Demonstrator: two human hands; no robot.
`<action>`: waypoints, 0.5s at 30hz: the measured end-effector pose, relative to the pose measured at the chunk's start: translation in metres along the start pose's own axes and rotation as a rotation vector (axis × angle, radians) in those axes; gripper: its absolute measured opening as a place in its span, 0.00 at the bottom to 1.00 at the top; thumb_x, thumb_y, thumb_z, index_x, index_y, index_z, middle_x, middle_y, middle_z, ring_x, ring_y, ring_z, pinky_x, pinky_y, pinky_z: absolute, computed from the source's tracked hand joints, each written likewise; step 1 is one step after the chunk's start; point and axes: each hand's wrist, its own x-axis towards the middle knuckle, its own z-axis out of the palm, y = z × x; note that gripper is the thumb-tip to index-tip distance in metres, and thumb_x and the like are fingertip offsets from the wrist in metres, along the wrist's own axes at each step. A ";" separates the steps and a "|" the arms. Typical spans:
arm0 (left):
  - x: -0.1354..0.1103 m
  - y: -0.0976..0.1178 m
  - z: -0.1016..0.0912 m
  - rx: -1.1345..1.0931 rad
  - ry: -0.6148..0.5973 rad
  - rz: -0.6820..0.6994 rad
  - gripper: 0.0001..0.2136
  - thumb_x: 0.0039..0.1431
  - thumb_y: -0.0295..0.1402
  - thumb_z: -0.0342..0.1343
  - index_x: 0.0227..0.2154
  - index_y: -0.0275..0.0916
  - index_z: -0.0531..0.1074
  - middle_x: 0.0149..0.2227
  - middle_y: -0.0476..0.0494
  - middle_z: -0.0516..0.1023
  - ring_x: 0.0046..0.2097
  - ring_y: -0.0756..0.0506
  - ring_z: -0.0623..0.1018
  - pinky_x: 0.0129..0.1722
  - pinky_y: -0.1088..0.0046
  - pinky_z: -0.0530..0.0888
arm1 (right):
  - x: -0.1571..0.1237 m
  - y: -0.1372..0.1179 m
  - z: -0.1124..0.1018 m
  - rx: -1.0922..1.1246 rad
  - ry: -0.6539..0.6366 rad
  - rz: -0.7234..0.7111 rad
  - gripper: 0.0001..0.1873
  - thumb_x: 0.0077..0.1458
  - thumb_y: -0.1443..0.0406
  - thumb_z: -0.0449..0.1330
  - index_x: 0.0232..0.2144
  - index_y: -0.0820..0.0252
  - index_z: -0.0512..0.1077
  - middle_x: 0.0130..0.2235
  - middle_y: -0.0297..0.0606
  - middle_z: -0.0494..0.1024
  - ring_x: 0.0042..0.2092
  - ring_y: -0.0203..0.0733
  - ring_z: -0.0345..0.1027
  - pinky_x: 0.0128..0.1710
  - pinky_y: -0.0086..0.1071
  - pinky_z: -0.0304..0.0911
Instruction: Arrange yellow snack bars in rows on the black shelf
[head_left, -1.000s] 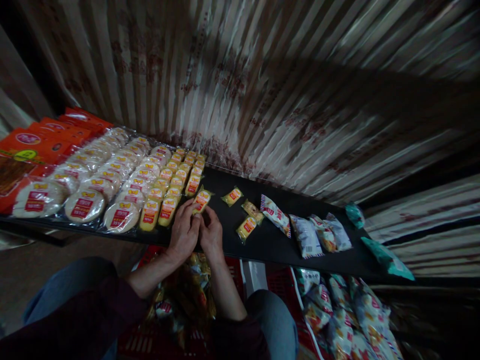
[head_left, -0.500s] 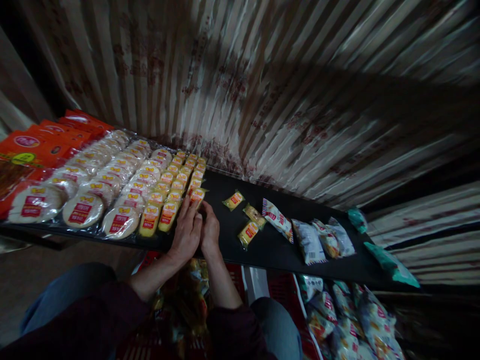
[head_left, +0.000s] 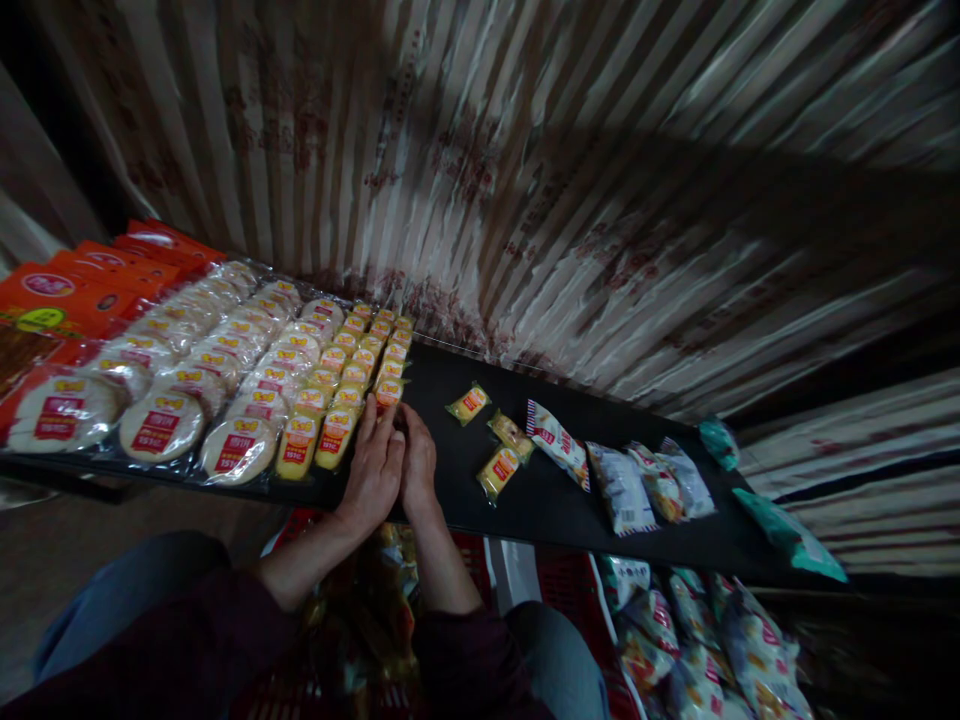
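Observation:
On the black shelf (head_left: 465, 490), my left hand (head_left: 373, 468) and my right hand (head_left: 417, 462) are side by side at the front of the rightmost row of small yellow wrapped rice crackers. Between their fingertips is a yellow-wrapped rice cracker (head_left: 388, 394), its lower part hidden by the fingers. Both hands have curled fingers closed about it. Just left of my left hand stand two more rows, a front rice cracker (head_left: 337, 434) closest. To the right lie three loose packets: one rice cracker (head_left: 498, 470), another (head_left: 471, 402) and a turned-over one (head_left: 511, 435).
Rows of large round wrapped rice crackers (head_left: 238, 448) and orange bags (head_left: 71, 295) fill the left. White snack bags (head_left: 621, 488) and a green bag (head_left: 791, 535) lie rightward. Below stand red baskets (head_left: 555, 575) holding packets. A pleated curtain (head_left: 465, 190) hangs behind.
The yellow packet at my fingertips sits slightly farther back and closer to its row. My hands stay in nearly the same place, and the view has shifted a little.

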 end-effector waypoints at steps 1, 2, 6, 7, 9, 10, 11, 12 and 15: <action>-0.001 0.000 0.000 0.002 -0.004 -0.003 0.23 0.61 0.35 0.41 0.58 0.36 0.60 0.66 0.41 0.48 0.66 0.43 0.47 0.65 0.62 0.46 | 0.001 0.001 0.000 0.012 -0.001 -0.003 0.21 0.50 0.69 0.50 0.47 0.58 0.71 0.44 0.40 0.77 0.47 0.43 0.69 0.50 0.38 0.62; -0.001 0.001 0.000 0.006 -0.006 -0.006 0.23 0.61 0.35 0.41 0.58 0.35 0.60 0.66 0.40 0.48 0.67 0.43 0.46 0.65 0.62 0.47 | 0.001 0.001 0.000 0.020 -0.003 -0.005 0.21 0.50 0.69 0.51 0.47 0.58 0.71 0.44 0.40 0.77 0.47 0.43 0.69 0.50 0.38 0.62; -0.004 -0.002 0.002 0.022 -0.006 0.022 0.24 0.61 0.35 0.41 0.59 0.36 0.59 0.67 0.41 0.45 0.67 0.43 0.44 0.65 0.61 0.45 | 0.002 -0.001 -0.001 0.005 -0.022 -0.005 0.22 0.50 0.70 0.50 0.47 0.59 0.70 0.46 0.41 0.76 0.47 0.42 0.68 0.51 0.37 0.61; -0.005 -0.003 0.003 0.029 -0.006 0.036 0.24 0.61 0.36 0.41 0.59 0.36 0.59 0.67 0.42 0.45 0.67 0.43 0.44 0.65 0.60 0.44 | 0.002 -0.001 -0.002 -0.004 -0.025 -0.008 0.22 0.50 0.70 0.50 0.47 0.59 0.71 0.45 0.41 0.76 0.47 0.43 0.68 0.51 0.37 0.61; -0.005 -0.006 0.004 0.046 -0.007 0.062 0.24 0.61 0.36 0.41 0.59 0.37 0.58 0.67 0.41 0.46 0.67 0.42 0.44 0.65 0.58 0.44 | 0.002 -0.001 -0.002 -0.010 -0.030 -0.015 0.22 0.50 0.70 0.50 0.47 0.59 0.71 0.45 0.41 0.76 0.47 0.43 0.68 0.51 0.37 0.61; -0.005 -0.008 0.005 0.054 -0.006 0.073 0.24 0.61 0.36 0.41 0.59 0.37 0.58 0.66 0.41 0.47 0.67 0.42 0.44 0.65 0.57 0.44 | 0.002 -0.001 -0.002 -0.008 -0.031 -0.017 0.21 0.50 0.70 0.50 0.47 0.58 0.71 0.45 0.41 0.76 0.47 0.42 0.69 0.51 0.37 0.61; -0.005 -0.009 0.005 0.062 -0.005 0.084 0.24 0.61 0.36 0.41 0.60 0.37 0.57 0.66 0.41 0.47 0.67 0.43 0.44 0.65 0.57 0.44 | 0.002 -0.001 -0.002 -0.005 -0.030 -0.017 0.21 0.50 0.70 0.50 0.47 0.58 0.71 0.45 0.40 0.76 0.47 0.42 0.69 0.50 0.37 0.61; -0.004 -0.010 0.006 0.069 -0.002 0.093 0.24 0.61 0.36 0.41 0.60 0.38 0.57 0.66 0.41 0.47 0.67 0.43 0.44 0.65 0.57 0.44 | 0.002 -0.001 -0.002 -0.002 -0.029 -0.018 0.21 0.50 0.71 0.50 0.46 0.57 0.71 0.45 0.40 0.76 0.47 0.42 0.69 0.50 0.37 0.61; -0.003 -0.012 0.007 0.084 0.010 0.108 0.24 0.61 0.36 0.41 0.60 0.38 0.57 0.66 0.41 0.47 0.67 0.43 0.43 0.64 0.56 0.45 | 0.003 -0.002 -0.002 0.010 -0.017 -0.012 0.21 0.49 0.71 0.50 0.46 0.57 0.71 0.44 0.40 0.76 0.46 0.41 0.69 0.49 0.36 0.62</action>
